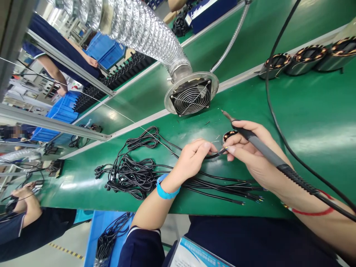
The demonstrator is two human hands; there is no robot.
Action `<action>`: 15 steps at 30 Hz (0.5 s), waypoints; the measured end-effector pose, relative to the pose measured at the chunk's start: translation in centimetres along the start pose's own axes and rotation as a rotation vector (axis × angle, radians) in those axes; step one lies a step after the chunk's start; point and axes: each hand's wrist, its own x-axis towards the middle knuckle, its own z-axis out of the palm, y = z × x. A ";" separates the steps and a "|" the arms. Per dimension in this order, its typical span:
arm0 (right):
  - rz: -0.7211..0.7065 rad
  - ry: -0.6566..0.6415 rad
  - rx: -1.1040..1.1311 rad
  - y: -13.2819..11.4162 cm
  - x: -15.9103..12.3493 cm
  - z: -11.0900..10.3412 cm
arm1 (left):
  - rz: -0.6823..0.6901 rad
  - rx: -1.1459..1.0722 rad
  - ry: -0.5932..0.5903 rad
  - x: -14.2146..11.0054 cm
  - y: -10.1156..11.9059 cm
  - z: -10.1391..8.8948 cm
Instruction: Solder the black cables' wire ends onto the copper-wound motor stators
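My left hand (196,155) is closed on a black cable (214,155) near its stripped end, where small coloured wires show. My right hand (247,144) keeps a soldering iron (261,148) between thumb side and forefinger, its tip pointing up and left. The right fingertips also pinch the cable's end. Partly hidden behind the right fingers is a copper-wound stator (229,136) on the green bench. Below my hands lie several black cables (217,185) with their wire ends to the right, and their coiled parts (136,172) are bunched at the left.
A fume extractor fan (191,98) on a silver duct (150,33) stands beyond my hands. Several stators (306,61) line the back right. The iron's cord (269,89) loops at right. A blue bin (97,222) with cables is below left. Co-workers' hands (25,191) are at left.
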 end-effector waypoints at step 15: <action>-0.091 -0.192 -0.052 -0.5 -0.2 0.1 | -0.033 -0.078 -0.419 1.0 0.8 -1.3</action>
